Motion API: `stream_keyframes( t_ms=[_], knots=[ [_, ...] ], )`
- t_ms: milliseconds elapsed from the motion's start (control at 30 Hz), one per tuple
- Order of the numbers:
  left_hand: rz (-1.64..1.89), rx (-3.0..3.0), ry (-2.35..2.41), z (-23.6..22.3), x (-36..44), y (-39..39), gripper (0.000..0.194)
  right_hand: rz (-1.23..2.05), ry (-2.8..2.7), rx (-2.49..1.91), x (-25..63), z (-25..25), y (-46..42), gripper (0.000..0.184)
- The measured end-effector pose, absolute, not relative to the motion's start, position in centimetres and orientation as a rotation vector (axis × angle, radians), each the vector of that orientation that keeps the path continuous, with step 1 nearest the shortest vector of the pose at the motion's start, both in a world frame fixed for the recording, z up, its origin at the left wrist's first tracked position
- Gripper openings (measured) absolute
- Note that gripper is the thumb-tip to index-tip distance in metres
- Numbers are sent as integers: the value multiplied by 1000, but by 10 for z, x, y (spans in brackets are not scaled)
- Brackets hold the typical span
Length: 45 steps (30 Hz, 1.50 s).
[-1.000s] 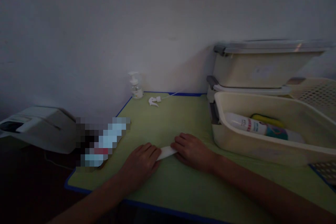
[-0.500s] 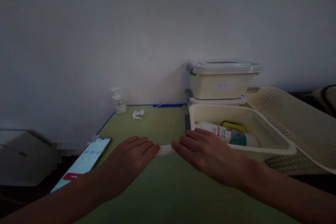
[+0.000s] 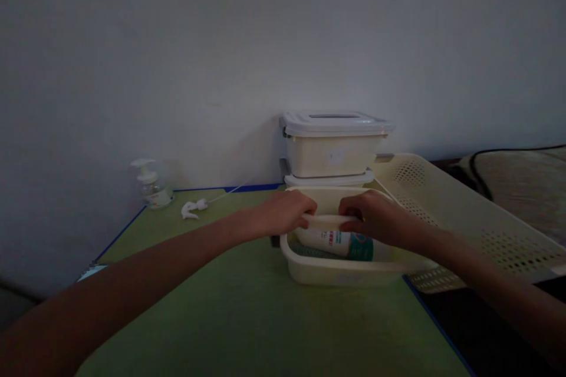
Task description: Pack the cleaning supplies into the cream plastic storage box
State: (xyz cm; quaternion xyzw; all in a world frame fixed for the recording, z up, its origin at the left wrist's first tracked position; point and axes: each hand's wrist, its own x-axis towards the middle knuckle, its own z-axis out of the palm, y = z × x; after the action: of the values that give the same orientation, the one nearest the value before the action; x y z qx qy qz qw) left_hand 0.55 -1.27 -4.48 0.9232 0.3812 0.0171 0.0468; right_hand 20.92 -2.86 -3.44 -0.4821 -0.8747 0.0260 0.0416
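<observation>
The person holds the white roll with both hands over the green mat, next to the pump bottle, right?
Not quite. The head view shows both hands, left hand and right hand, holding the white roll over the cream tub, not by the pump bottle, which stands far off at the mat's back corner.

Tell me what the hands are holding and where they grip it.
Both hands hold a white roll over the open tub: the left hand grips its left end, the right hand its right end.
</observation>
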Motion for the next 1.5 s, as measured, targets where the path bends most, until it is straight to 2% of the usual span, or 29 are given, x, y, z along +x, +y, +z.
stream_keyframes(
  t_ms=[200,367,467,700,1200,1333,1500],
  knots=[
    [-111,2756,1103,-55,14,0,8,356,-2734,-1432,207,-59,-24,4],
    [-361,2791,1111,-52,21,-2,13,455,-2789,-1410,207,-71,-25,7],
    [-392,2831,1094,-55,24,-2,14,504,-2830,-1397,205,-72,-28,5],
    [-401,2855,1042,-65,28,-3,10,461,-2906,-1401,201,-76,-29,7],
    [-292,2894,947,-74,25,-3,5,649,-2967,-1318,206,-90,-23,12],
    [-327,2866,972,-74,25,-2,4,605,-2947,-1337,205,-89,-24,15],
    [-334,2856,952,-73,26,0,14,430,-2987,-1357,201,-83,-24,9]
  ],
)
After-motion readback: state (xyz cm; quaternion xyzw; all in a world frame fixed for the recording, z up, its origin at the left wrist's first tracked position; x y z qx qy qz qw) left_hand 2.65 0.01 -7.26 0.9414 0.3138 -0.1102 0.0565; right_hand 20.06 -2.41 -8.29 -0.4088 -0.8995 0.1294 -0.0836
